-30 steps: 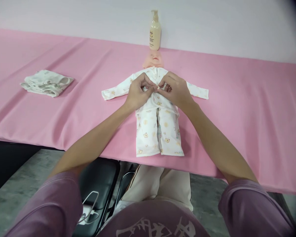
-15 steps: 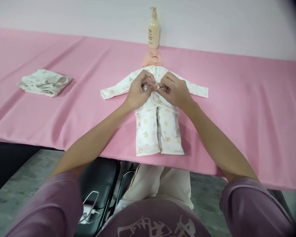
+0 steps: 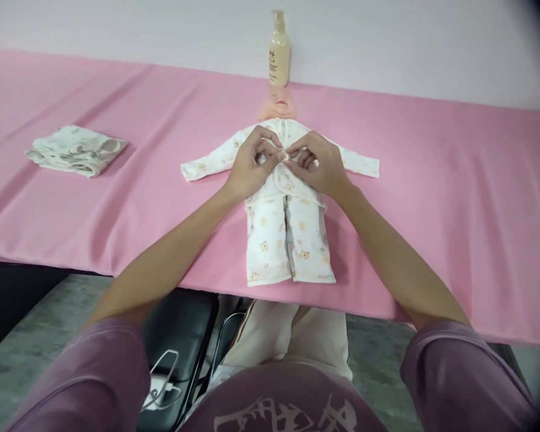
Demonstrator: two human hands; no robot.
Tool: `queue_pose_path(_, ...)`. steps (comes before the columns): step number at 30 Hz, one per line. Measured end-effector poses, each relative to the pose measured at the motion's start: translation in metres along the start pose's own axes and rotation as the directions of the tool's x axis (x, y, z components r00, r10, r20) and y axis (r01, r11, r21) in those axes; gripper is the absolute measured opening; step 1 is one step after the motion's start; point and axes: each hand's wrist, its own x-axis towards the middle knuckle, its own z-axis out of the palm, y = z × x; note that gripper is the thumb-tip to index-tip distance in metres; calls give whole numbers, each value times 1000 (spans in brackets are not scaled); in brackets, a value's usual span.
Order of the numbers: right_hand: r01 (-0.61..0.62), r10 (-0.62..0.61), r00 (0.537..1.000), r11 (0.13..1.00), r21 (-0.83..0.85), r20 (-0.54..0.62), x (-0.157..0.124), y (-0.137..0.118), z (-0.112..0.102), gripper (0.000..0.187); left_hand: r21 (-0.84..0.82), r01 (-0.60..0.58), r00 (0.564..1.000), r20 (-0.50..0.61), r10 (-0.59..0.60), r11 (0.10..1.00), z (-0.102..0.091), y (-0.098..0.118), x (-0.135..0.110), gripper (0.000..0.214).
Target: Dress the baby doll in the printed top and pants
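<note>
A baby doll [image 3: 278, 104] lies on its back, dressed in a white printed baby jacket [image 3: 216, 157] with the sleeves spread to both sides. White printed trousers [image 3: 266, 243] cover its legs, which point toward me. Over the chest, my left hand [image 3: 254, 162] pinches the jacket's front edge between thumb and fingers. Close beside it, my right hand [image 3: 318, 162] pinches the same front opening from the other side, the fingertips of both nearly touching. A small light fastener seems to sit between the fingertips, mostly hidden by them.
A pink cloth [image 3: 432, 198] covers the table. Behind the doll's head stands a cream pump bottle [image 3: 279, 59] by the wall. Folded white printed cloth [image 3: 76, 150] lies at the left. Below the table edge is a black chair [image 3: 184, 336] with a white charger [image 3: 159, 390] and cable.
Both hands stay at the jacket front; the right hand's fingers have shifted slightly. The whole view has moved a little.
</note>
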Motion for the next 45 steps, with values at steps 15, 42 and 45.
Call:
queue_pose_path(15, 228, -229, 965, 973, -25, -126, 8, 23, 16, 34, -66, -129, 992, 4, 130, 989, 3, -25, 4, 52)
queue_pose_path(42, -243, 264, 960, 950, 196, -93, 29, -12, -8, 58, 173, -71, 994, -71, 84, 982, -3, -24, 28, 24)
queue_pose_path(45, -352, 352, 936, 934, 62, 1, 51, -24, -17, 53, 280, -70, 997, -18, 78, 957, -10, -25, 55, 23)
